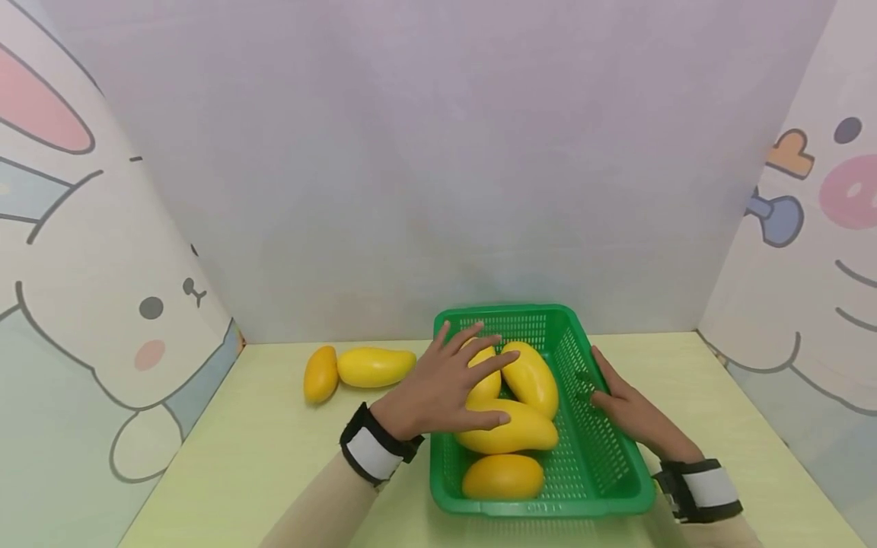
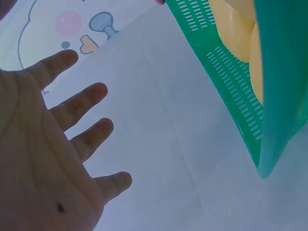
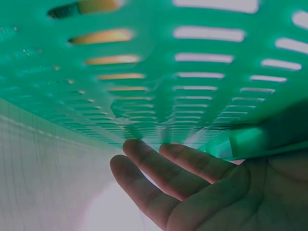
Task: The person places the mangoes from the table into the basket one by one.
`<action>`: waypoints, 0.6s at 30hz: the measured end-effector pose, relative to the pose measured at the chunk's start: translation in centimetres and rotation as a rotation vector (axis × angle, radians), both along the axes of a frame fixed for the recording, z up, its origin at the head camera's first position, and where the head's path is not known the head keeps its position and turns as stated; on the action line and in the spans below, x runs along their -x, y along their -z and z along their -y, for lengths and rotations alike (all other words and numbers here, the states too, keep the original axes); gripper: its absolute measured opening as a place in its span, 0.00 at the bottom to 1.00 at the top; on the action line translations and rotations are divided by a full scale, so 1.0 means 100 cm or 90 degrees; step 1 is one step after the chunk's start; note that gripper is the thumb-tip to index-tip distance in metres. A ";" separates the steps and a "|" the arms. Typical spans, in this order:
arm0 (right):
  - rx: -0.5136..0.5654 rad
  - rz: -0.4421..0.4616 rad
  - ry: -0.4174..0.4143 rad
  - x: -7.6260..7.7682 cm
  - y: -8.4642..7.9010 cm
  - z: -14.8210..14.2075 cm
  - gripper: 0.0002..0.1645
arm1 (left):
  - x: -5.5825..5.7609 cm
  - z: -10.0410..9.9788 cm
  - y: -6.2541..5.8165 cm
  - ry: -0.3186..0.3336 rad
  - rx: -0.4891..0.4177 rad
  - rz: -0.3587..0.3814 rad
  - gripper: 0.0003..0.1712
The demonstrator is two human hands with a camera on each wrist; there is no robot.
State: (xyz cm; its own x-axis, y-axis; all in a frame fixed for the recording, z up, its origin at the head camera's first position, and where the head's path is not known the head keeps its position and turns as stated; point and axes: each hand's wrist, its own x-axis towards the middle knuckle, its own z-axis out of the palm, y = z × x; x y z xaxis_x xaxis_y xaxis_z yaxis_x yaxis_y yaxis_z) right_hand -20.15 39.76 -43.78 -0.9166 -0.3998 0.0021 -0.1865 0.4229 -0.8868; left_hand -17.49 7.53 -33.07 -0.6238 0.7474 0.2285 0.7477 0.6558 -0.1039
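A green plastic basket (image 1: pixel 548 507) holds several mangoes, among them a long yellow mango (image 1: pixel 517 438) and a deeper orange mango (image 1: pixel 503 477) near the front. Above its left side hovers my left hand (image 1: pixel 438 384), palm down with fingers spread, partly covering the fruit. The left wrist view shows that palm (image 2: pixel 43 149) bare, apart from the basket wall. My right hand (image 1: pixel 633 411) grips the basket's right rim, thumb over the inner side. From the right wrist, the other fingers (image 3: pixel 159 173) lie along the outside of the slotted wall.
Left of the basket, an orange mango (image 1: pixel 320 374) and a yellow mango (image 1: pixel 375 367) lie close together on the pale yellow table (image 1: pixel 226 457). A plain cloth wall (image 1: pixel 411 190) rises behind the table, with cartoon-printed panels (image 1: pixel 82 320) at both sides.
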 end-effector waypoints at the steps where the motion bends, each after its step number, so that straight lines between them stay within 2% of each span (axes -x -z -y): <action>1: 0.000 0.000 0.000 0.000 0.000 0.000 0.46 | 0.000 0.002 0.001 -0.006 -0.005 -0.001 0.43; 7: 0.005 0.005 0.001 0.000 0.001 -0.001 0.46 | -0.003 0.015 0.006 -0.039 -0.026 0.000 0.42; 18: 0.002 0.006 -0.001 0.001 0.002 0.001 0.46 | -0.006 0.029 0.009 -0.059 -0.049 -0.050 0.42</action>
State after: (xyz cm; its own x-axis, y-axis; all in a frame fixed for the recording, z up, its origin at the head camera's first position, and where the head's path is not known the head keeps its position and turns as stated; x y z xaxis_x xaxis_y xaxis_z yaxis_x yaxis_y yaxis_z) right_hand -20.28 39.70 -44.02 -0.9160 -0.4012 -0.0057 -0.1786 0.4205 -0.8896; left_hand -16.88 4.68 -34.00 -0.6673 0.6661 0.3332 0.6753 0.7298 -0.1066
